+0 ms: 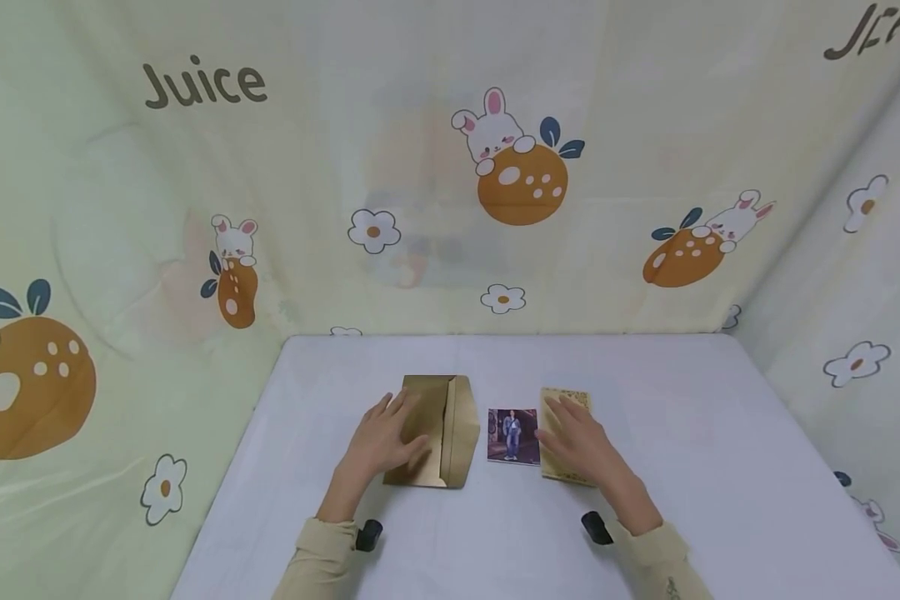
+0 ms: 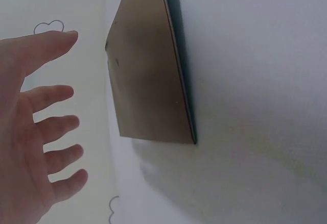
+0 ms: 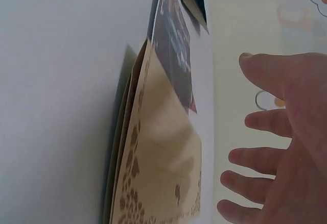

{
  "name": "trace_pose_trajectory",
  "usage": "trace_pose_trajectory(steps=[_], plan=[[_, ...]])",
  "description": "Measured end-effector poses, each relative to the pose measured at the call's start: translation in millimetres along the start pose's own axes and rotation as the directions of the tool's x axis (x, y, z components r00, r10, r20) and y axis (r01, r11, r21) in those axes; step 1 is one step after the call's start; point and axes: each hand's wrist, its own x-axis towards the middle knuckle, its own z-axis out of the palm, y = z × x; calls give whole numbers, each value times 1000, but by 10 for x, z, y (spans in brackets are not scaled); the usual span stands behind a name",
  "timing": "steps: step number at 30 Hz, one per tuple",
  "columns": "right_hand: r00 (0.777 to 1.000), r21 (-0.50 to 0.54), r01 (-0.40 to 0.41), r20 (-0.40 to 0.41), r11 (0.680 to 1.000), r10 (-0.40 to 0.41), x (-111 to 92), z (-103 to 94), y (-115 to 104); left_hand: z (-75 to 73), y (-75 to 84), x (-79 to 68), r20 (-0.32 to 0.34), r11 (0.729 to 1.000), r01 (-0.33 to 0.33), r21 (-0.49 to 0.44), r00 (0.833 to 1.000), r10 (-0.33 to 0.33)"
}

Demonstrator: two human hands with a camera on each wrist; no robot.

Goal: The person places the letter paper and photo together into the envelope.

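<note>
A gold envelope (image 1: pixel 427 454) lies on the white table with its flap (image 1: pixel 462 433) folded out to the right. Over its left part hovers my left hand (image 1: pixel 386 437), fingers spread; the left wrist view shows the hand (image 2: pixel 30 132) apart from the envelope (image 2: pixel 145 71). To the right lies a photo (image 1: pixel 513 435) of a standing person. A cream folded card (image 1: pixel 566 473) with a brown patterned border lies beside the photo, at its right edge. My right hand (image 1: pixel 581 437) is above the card with loosely spread fingers, and the right wrist view shows nothing in its grasp.
The white table (image 1: pixel 690 433) reaches back to a curtain (image 1: pixel 420 125) printed with rabbits, oranges and flowers. More of this cloth hangs at the left and right sides. A black wrist camera (image 1: pixel 369 535) sits at the left sleeve, another black wrist camera (image 1: pixel 596 527) at the right.
</note>
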Motion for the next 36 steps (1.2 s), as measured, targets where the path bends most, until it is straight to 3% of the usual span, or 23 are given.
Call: trace_pose_trajectory(steps=[8, 13, 20, 28, 36], plan=[[999, -25, 29, 41, 999, -28, 121, 153, -274, 84, -2, 9, 35, 1000, 25, 8, 999, -25], [995, -22, 87, 47, 996, -86, 180, 278, -444, 145, -4, 35, 50, 1000, 11, 4, 999, -11], [975, -76, 218, 61, 973, -214, 267, 476, -667, 238, 54, 56, 65, 999, -14, 32, 998, 12], [955, -122, 271, 159, 955, -251, 331, 650, -868, 319, 171, 91, 137, 997, -45, 66, 990, 36], [937, -182, 320, 203, 930, -283, 371, 728, -920, 357, 221, 180, 162, 991, -68, 114, 986, 49]])
